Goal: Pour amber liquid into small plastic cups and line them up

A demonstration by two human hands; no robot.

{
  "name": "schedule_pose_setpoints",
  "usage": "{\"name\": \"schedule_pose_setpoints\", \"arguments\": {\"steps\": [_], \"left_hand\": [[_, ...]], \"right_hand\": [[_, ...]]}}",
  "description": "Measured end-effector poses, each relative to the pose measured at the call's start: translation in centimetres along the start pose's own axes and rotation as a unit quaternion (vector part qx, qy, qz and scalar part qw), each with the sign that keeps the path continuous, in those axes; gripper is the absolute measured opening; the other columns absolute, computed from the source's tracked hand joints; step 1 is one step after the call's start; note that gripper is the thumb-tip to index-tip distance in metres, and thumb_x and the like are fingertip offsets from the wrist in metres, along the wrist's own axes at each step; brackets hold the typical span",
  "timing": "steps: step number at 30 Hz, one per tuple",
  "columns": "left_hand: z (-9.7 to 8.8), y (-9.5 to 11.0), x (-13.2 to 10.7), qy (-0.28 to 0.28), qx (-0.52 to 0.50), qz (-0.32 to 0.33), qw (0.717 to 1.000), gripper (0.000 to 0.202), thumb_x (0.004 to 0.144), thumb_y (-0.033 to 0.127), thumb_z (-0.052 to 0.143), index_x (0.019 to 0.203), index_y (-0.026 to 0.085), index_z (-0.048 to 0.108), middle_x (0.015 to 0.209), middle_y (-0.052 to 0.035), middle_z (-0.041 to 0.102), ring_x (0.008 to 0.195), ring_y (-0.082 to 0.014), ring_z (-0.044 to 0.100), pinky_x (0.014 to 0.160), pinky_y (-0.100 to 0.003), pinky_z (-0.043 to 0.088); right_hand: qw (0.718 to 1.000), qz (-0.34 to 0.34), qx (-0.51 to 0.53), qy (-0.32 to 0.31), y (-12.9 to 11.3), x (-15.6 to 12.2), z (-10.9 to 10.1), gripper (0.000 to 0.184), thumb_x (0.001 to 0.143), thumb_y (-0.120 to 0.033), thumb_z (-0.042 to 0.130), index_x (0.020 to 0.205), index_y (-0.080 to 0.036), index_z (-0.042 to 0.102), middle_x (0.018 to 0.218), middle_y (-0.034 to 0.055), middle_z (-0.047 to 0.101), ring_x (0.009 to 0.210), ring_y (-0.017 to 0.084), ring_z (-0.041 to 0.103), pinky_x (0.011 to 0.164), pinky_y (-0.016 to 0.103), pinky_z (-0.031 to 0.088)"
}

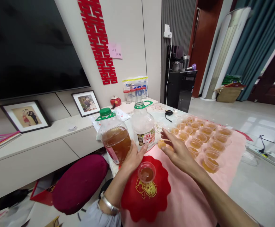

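Right hand [178, 151] over half-hidden cup [162, 144]

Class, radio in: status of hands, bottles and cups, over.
Left hand open, on the amber bottle. Right hand open above filled cups. Single cup between wrists.

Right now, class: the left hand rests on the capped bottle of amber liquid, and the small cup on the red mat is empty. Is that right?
Not quite. The head view shows the cup on the red mat holds amber liquid. The rest stands: the left hand rests on the capped bottle.
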State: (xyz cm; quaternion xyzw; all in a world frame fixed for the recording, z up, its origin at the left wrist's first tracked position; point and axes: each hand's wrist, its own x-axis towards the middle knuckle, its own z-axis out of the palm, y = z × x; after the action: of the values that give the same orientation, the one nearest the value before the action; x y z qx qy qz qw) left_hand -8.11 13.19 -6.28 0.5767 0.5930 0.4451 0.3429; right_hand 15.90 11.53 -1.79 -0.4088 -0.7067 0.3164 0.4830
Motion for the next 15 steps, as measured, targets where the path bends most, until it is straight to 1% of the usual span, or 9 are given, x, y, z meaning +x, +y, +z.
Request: {"name": "schedule_pose_setpoints", "arguments": {"steps": [1, 3, 5, 7, 9, 11, 13, 15], "left_hand": [[-0.5, 0.3, -0.8, -0.016, 0.004, -0.014, 1.000, 0.114, 0.086, 0.079, 0.066, 0.166, 0.005, 0.031, 0.167, -0.0370, 0.046, 0.158, -0.0469, 0.049, 0.132, -0.067, 0.036], [-1.3, 0.9, -2.5, -0.046, 0.011, -0.033, 0.998, 0.123, 0.083, 0.080, 0.065, 0.168, 0.003, 0.022, 0.171, -0.0370, 0.040, 0.159, -0.0457, 0.047, 0.132, -0.063, 0.038], [-1.9, 1.8, -4.3, -0.064, 0.020, -0.044, 0.997, 0.129, 0.075, 0.075, 0.073, 0.170, 0.006, 0.019, 0.175, -0.0332, 0.037, 0.163, -0.0433, 0.043, 0.135, -0.060, 0.036], [-2.2, 2.8, -5.9, -0.075, 0.035, -0.058, 0.995, 0.134, 0.065, 0.065, 0.082, 0.170, 0.008, 0.020, 0.176, -0.0306, 0.035, 0.166, -0.0425, 0.037, 0.137, -0.058, 0.031], [-2.0, 3.9, -7.1, -0.083, 0.055, -0.069, 0.993, 0.138, 0.057, 0.054, 0.087, 0.170, 0.008, 0.022, 0.175, -0.0300, 0.037, 0.165, -0.0432, 0.037, 0.138, -0.059, 0.029], [-1.6, 4.8, -7.9, -0.087, 0.076, -0.071, 0.991, 0.138, 0.054, 0.047, 0.086, 0.169, 0.008, 0.022, 0.172, -0.0297, 0.041, 0.163, -0.0436, 0.040, 0.137, -0.059, 0.029], [-1.0, 5.4, -8.3, -0.088, 0.094, -0.068, 0.989, 0.135, 0.055, 0.045, 0.083, 0.169, 0.007, 0.022, 0.169, -0.0291, 0.043, 0.162, -0.0435, 0.041, 0.137, -0.060, 0.028], [-0.6, 5.6, -8.5, -0.086, 0.120, -0.056, 0.987, 0.131, 0.056, 0.045, 0.079, 0.168, 0.006, 0.024, 0.165, -0.0282, 0.047, 0.159, -0.0430, 0.043, 0.137, -0.060, 0.029]], "right_hand": [[1.000, 0.004, 0.005, 0.009, -0.2, -1.5, -0.2, 0.066, 0.102, -0.051, 0.072, 0.160, -0.027, 0.052, 0.157, 0.0140, 0.062, 0.140, 0.034, 0.063, 0.118, 0.064, 0.052], [0.999, 0.020, 0.019, 0.036, -0.5, -4.5, -0.6, 0.065, 0.102, -0.052, 0.070, 0.159, -0.027, 0.052, 0.151, 0.0137, 0.067, 0.132, 0.032, 0.069, 0.111, 0.061, 0.058], [0.996, 0.049, 0.032, 0.061, -0.4, -7.3, -1.0, 0.061, 0.102, -0.053, 0.071, 0.155, -0.027, 0.057, 0.138, 0.0124, 0.074, 0.113, 0.027, 0.076, 0.100, 0.053, 0.065], [0.992, 0.079, 0.044, 0.086, 0.1, -9.8, -1.1, 0.056, 0.100, -0.053, 0.074, 0.149, -0.027, 0.063, 0.124, 0.0101, 0.078, 0.095, 0.022, 0.077, 0.089, 0.046, 0.068], [0.987, 0.107, 0.055, 0.111, 0.9, -12.0, -1.0, 0.052, 0.099, -0.052, 0.075, 0.143, -0.026, 0.066, 0.113, 0.0074, 0.079, 0.087, 0.020, 0.076, 0.080, 0.041, 0.067], [0.981, 0.129, 0.066, 0.133, 1.8, -13.9, -0.8, 0.051, 0.100, -0.053, 0.075, 0.141, -0.024, 0.066, 0.106, 0.0050, 0.078, 0.083, 0.018, 0.074, 0.074, 0.037, 0.065], [0.975, 0.140, 0.077, 0.152, 2.6, -15.4, -0.5, 0.052, 0.101, -0.056, 0.073, 0.139, -0.022, 0.066, 0.102, 0.0033, 0.076, 0.079, 0.017, 0.072, 0.069, 0.034, 0.063], [0.972, 0.146, 0.084, 0.166, 3.3, -16.5, -0.3, 0.051, 0.102, -0.058, 0.071, 0.137, -0.022, 0.066, 0.101, 0.0024, 0.074, 0.077, 0.015, 0.070, 0.069, 0.034, 0.063]]}}
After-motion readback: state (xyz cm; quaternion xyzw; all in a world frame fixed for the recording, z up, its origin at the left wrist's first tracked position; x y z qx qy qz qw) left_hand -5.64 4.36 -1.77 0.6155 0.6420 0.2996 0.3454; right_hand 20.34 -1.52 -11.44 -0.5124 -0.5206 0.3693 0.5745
